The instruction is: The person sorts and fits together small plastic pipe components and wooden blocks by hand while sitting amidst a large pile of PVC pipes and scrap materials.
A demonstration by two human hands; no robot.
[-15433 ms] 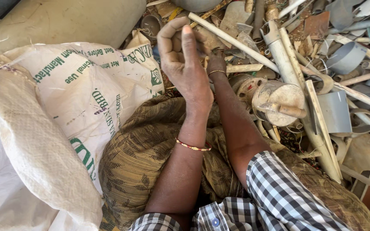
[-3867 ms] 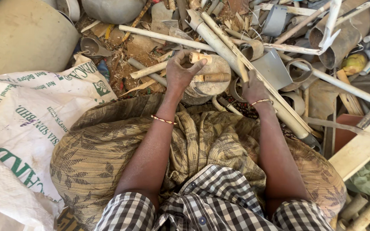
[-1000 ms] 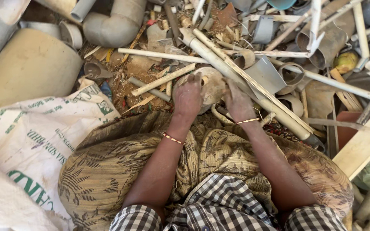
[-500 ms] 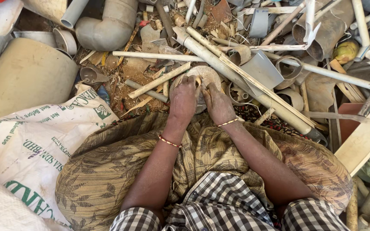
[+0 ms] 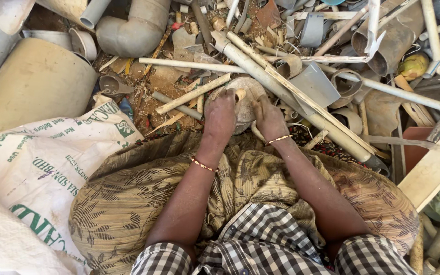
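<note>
The left hand [image 5: 220, 113] and right hand [image 5: 268, 116] both clasp a dirty round pipe fitting [image 5: 241, 97] (mostly hidden beneath them) just beyond the lap. Left lie a white woven sack [image 5: 36, 168] and a large grey pipe elbow [image 5: 131, 30]; a long pale pipe [image 5: 301, 107] slants close on the right.

To your left lies a white woven sack [image 5: 36, 173] with green print, and beyond it a large beige drum [image 5: 31, 86] on its side. A grey pipe elbow [image 5: 128, 30] sits at the top of the heap. A pale wooden plank [image 5: 434, 168] lies at your right.
</note>
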